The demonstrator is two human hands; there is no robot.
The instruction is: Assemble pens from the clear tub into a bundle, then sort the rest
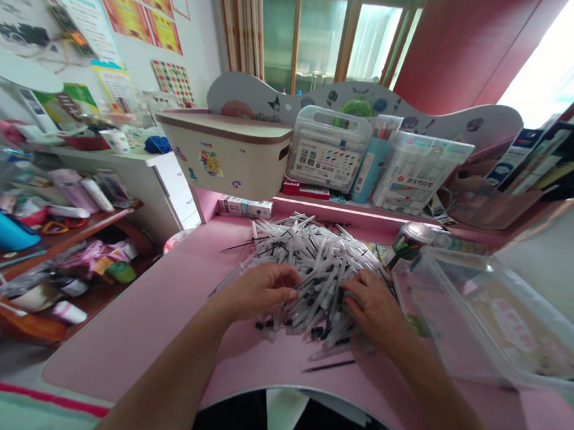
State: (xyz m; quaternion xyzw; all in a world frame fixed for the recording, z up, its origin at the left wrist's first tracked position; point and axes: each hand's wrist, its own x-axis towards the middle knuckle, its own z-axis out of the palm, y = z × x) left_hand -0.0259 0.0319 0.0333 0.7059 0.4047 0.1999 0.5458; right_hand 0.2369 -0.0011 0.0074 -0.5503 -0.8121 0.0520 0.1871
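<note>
A large heap of white and clear pen barrels (pixel 320 259) with dark caps and tips lies on the pink desk. My left hand (pixel 263 290) rests at the heap's left side, its fingers curved and the thumb apart from them. On the right side, my right hand (pixel 371 306) touches the barrels with bent, slightly spread fingers; its fingertips are partly among them. I see nothing gripped in either hand. A thin dark pen refill (pixel 329 365) lies in front of the heap, near a clear barrel (pixel 332 353).
A clear plastic bin (pixel 487 279) stands on the right of the pink desk (pixel 128 335), beside a can holding pens (pixel 412 239). Behind, a shelf bears a lidded beige box (pixel 226 162), a clear marker case (pixel 327 156) and a pen holder (pixel 492 201).
</note>
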